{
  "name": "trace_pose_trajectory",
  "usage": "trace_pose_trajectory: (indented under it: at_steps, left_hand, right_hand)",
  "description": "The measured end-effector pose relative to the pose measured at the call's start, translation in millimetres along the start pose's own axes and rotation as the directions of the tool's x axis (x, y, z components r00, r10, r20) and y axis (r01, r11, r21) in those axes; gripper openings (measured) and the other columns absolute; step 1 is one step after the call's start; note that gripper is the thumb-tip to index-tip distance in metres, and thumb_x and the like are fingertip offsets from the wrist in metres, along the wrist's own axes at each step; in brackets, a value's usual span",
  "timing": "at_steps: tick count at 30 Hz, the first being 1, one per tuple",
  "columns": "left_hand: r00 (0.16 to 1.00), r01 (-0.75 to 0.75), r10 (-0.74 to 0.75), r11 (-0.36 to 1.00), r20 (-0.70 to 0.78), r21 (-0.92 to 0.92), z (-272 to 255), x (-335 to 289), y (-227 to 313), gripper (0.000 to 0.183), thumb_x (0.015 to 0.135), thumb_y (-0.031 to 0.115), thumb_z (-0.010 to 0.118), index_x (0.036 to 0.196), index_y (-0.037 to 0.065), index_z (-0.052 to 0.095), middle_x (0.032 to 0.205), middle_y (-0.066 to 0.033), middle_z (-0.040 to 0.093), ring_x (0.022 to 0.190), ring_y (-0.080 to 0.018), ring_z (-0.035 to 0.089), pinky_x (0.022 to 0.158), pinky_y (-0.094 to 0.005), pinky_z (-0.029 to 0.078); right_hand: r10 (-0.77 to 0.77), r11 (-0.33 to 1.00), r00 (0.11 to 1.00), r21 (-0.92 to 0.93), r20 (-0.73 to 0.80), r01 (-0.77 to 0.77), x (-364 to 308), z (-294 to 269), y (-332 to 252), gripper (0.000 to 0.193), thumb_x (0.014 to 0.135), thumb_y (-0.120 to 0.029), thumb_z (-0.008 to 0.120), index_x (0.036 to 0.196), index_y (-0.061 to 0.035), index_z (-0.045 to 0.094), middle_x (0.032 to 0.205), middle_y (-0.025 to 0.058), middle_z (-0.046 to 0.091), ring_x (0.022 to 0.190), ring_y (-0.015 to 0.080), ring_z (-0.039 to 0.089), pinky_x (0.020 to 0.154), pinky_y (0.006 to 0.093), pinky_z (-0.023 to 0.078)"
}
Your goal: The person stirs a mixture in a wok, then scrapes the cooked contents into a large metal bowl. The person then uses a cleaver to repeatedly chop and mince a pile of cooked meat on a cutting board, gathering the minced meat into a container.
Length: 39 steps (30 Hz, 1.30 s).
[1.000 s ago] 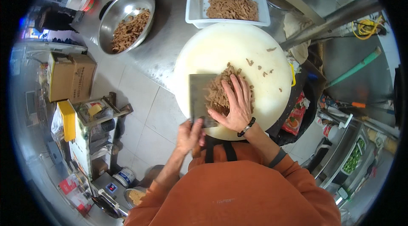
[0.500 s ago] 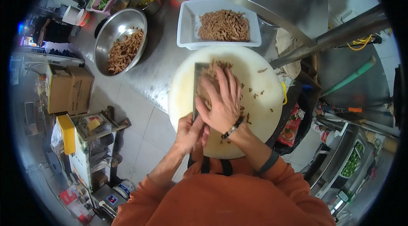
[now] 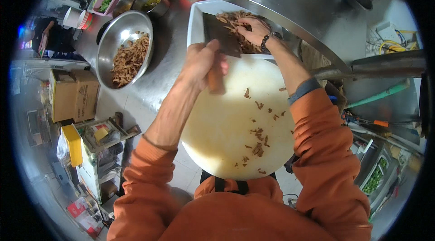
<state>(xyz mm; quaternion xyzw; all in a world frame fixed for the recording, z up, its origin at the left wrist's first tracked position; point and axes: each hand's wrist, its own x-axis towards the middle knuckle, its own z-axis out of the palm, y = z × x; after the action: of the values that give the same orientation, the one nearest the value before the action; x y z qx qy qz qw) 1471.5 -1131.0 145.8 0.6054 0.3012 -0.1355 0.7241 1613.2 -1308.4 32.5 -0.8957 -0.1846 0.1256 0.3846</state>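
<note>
My left hand (image 3: pixel 201 64) is closed around the wooden handle of a cleaver (image 3: pixel 216 82). The cleaver's dark, broad blade reaches over the near rim into a white plastic tray (image 3: pixel 195 21). Inside that tray, brown cooked meat strips (image 3: pixel 235 16) lie to the right of the blade. My right hand (image 3: pixel 257 32) is over the strips, fingers apart and bent, touching them. Some fingertips are hidden among the meat. Below both hands is a round, pale chopping block (image 3: pixel 213 127), with small meat scraps (image 3: pixel 258 143) scattered on its right half.
A steel bowl (image 3: pixel 103 43) of browned meat pieces stands left of the tray. Behind it are a smaller steel pot (image 3: pixel 156 9) and paper tubs (image 3: pixel 72 17). A steel shelf edge (image 3: pixel 290 22) curves close above my right hand. Cardboard boxes (image 3: pixel 74 96) stand at the left.
Both hands moved forward from the chopping block to the tray, my left with the cleaver. The meat pile that my right hand pressed against the blade has left the block.
</note>
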Motion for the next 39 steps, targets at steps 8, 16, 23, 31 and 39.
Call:
trace_pose_trajectory:
  at_steps: [8, 16, 23, 31, 39]
  left_hand:
    - [0.969, -0.229, 0.241, 0.802, 0.053, 0.551, -64.0, -68.8, -38.1, 0.029, 0.11, 0.019, 0.062, 0.091, -0.004, 0.06, 0.068, -0.01, 0.064, 0.047, -0.0192, 0.062, 0.046, -0.035, 0.049]
    - [0.624, -0.541, 0.594, -0.14, 0.508, 0.829, -62.6, -95.5, -110.8, 0.015, 0.097, 0.01, 0.07, 0.09, 0.001, 0.06, 0.079, -0.0196, 0.07, 0.06, -0.0386, 0.07, 0.055, -0.046, 0.059]
    - [0.386, -0.668, 0.32, -0.55, 0.865, 0.501, -38.4, -126.7, -158.4, 0.015, 0.088, 0.005, 0.068, 0.101, -0.001, 0.062, 0.079, -0.009, 0.061, 0.06, -0.0236, 0.068, 0.051, -0.0372, 0.057]
    - [0.568, -0.751, 0.334, -0.165, 0.752, 0.64, -113.2, -223.3, -184.7, 0.015, 0.097, 0.007, 0.071, 0.107, -0.003, 0.065, 0.076, -0.0083, 0.064, 0.061, -0.0175, 0.068, 0.053, -0.0352, 0.054]
    - [0.994, 0.096, -0.104, 0.972, 0.023, 0.214, -146.5, -262.2, -249.8, 0.028, 0.111, 0.023, 0.066, 0.099, -0.001, 0.059, 0.07, -0.0063, 0.064, 0.046, -0.0119, 0.057, 0.041, -0.0288, 0.046]
  right_hand:
    - [-0.259, 0.966, 0.923, -0.055, -0.284, 0.254, -159.9, 2.9, 10.2, 0.036, 0.104, -0.017, 0.065, 0.135, 0.0017, 0.067, 0.149, 0.0222, 0.062, 0.143, 0.0419, 0.055, 0.12, 0.0495, 0.043]
    - [-0.308, 0.945, 0.928, -0.184, -0.211, 0.271, -335.4, 35.3, -0.2, 0.051, 0.097, -0.01, 0.072, 0.142, 0.0084, 0.057, 0.158, 0.0267, 0.05, 0.152, 0.0474, 0.043, 0.127, 0.0592, 0.034]
    - [-0.316, 0.946, 0.94, -0.119, -0.129, 0.302, -427.6, 66.1, -29.0, 0.058, 0.092, -0.015, 0.078, 0.14, 0.008, 0.055, 0.153, 0.0279, 0.048, 0.147, 0.0521, 0.043, 0.126, 0.0571, 0.036]
    - [-0.13, 0.966, 0.961, -0.25, -0.245, 0.067, -466.8, 76.0, -15.9, 0.105, 0.089, -0.045, 0.084, 0.159, 0.0138, 0.032, 0.166, 0.0342, 0.033, 0.158, 0.0527, 0.028, 0.131, 0.0625, 0.021]
    - [-0.118, 0.953, 0.894, -0.304, -0.433, -0.021, -407.9, 75.1, -4.9, 0.081, 0.099, -0.037, 0.073, 0.153, 0.0156, 0.043, 0.165, 0.0392, 0.035, 0.157, 0.0561, 0.029, 0.129, 0.0657, 0.022]
